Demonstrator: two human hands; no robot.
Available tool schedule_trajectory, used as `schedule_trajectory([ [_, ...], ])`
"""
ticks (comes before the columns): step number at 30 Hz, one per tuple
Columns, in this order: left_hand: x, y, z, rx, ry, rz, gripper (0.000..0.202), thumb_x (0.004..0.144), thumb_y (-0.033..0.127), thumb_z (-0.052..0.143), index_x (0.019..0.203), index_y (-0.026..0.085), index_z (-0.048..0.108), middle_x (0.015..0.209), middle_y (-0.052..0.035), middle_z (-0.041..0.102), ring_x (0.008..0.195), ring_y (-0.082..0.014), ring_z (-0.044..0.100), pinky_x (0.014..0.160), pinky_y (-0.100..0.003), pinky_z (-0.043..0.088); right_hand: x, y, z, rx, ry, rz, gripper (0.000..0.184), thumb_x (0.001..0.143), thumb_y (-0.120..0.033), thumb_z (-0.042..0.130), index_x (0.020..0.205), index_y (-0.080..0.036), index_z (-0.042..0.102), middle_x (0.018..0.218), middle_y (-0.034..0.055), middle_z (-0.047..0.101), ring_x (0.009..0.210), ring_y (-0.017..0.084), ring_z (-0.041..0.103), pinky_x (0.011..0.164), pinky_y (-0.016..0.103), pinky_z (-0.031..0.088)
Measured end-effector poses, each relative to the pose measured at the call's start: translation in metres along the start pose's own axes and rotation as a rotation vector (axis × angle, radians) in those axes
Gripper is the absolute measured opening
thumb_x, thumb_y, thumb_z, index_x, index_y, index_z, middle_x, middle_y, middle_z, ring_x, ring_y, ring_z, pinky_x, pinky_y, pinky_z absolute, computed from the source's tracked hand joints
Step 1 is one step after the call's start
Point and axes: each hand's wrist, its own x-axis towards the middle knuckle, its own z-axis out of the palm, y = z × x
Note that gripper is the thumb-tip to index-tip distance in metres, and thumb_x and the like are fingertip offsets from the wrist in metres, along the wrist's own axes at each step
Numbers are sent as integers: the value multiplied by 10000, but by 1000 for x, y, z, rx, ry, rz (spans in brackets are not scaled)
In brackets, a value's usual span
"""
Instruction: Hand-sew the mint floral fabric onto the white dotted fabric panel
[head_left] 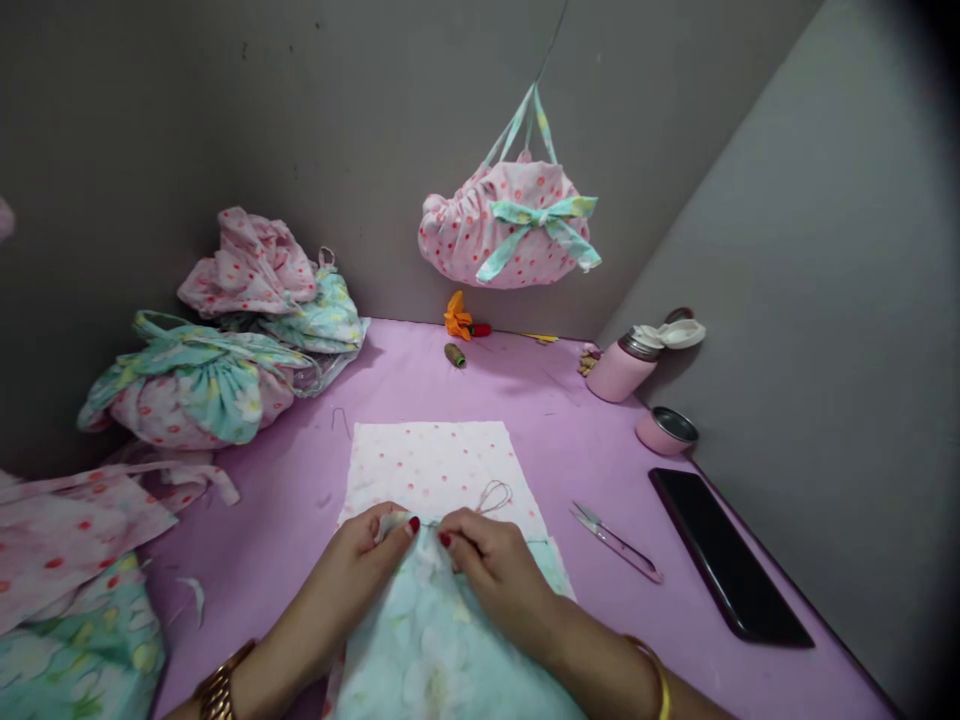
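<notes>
Mint-green floral fabric (pixel 435 640) lies in front of me, its upper edge gathered between both hands. My left hand (pixel 371 560) is closed, thumb and fingers pinching that edge. Just to its right, my right hand (pixel 499 565) is closed in a pinch at the same edge; whether a needle is between its fingertips is hidden. A loop of thin thread (pixel 495 495) rises behind the right hand's knuckles. Beneath and beyond the hands spreads a white fabric piece with red dots (pixel 427 460). To the right of my right hand are thread snips (pixel 619 545).
Finished-looking cloth bundles (pixel 202 390) and dotted fabric (pixel 75 530) are piled at left. A pink dotted pouch (pixel 517 225) hangs at the back. On the purple tabletop (pixel 300 510) are a thread spool (pixel 454 355), pink flask (pixel 622 368), its cup (pixel 667 432) and a black phone (pixel 727 555).
</notes>
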Motion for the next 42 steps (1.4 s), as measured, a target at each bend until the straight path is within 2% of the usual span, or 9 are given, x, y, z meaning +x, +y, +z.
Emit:
schedule_trajectory([
  [2, -2, 3, 0, -23, -6, -6, 286, 758, 449, 527, 686, 173, 499, 581, 54, 407, 522, -115, 360, 491, -226, 280, -1, 0, 4, -94, -28, -31, 218, 849, -137, 473, 883, -226, 669, 798, -3, 676, 718, 135, 613, 678, 238, 453],
  [4, -3, 4, 0, -40, -8, -12, 290, 747, 456, 537, 684, 174, 505, 579, 54, 415, 519, -117, 367, 489, -226, 283, -1, 2, 3, -97, -10, -26, 242, 853, -140, 479, 925, -252, 682, 862, -10, 698, 772, 139, 633, 715, 239, 462],
  [16, 1, -3, -1, -37, -14, 10, 287, 772, 440, 531, 704, 160, 536, 577, 50, 437, 519, -114, 383, 489, -221, 289, -2, 4, 3, -93, 12, -30, 286, 833, -110, 506, 974, -273, 694, 864, -21, 712, 773, 139, 650, 716, 231, 478],
  [24, -1, 2, -3, 169, 7, 115, 211, 788, 348, 520, 692, 175, 594, 594, 21, 527, 580, -147, 449, 520, -225, 329, -1, 4, 4, -102, 3, -32, 270, 844, -122, 492, 963, -260, 691, 850, -12, 708, 755, 140, 646, 701, 233, 473],
  [29, -3, 4, -3, 265, 5, 138, 228, 793, 358, 513, 687, 179, 606, 617, 8, 555, 620, -163, 478, 543, -232, 347, -1, 4, 6, -130, 5, -33, 234, 853, -135, 485, 930, -238, 681, 795, -15, 689, 714, 133, 627, 667, 224, 458],
  [35, -3, 6, -3, 162, 22, 62, 214, 754, 359, 555, 642, 177, 549, 561, 48, 452, 531, -123, 384, 481, -213, 282, 0, 5, 6, -68, 11, -33, 237, 848, -122, 490, 914, -240, 685, 799, -19, 684, 730, 128, 624, 675, 217, 455],
  [42, -3, 6, -1, -117, -58, -62, 253, 734, 413, 562, 694, 163, 556, 549, 58, 452, 476, -99, 372, 471, -209, 276, 1, 5, 5, -46, 13, -27, 216, 843, -125, 502, 882, -229, 687, 785, -16, 686, 717, 126, 622, 670, 212, 457],
])
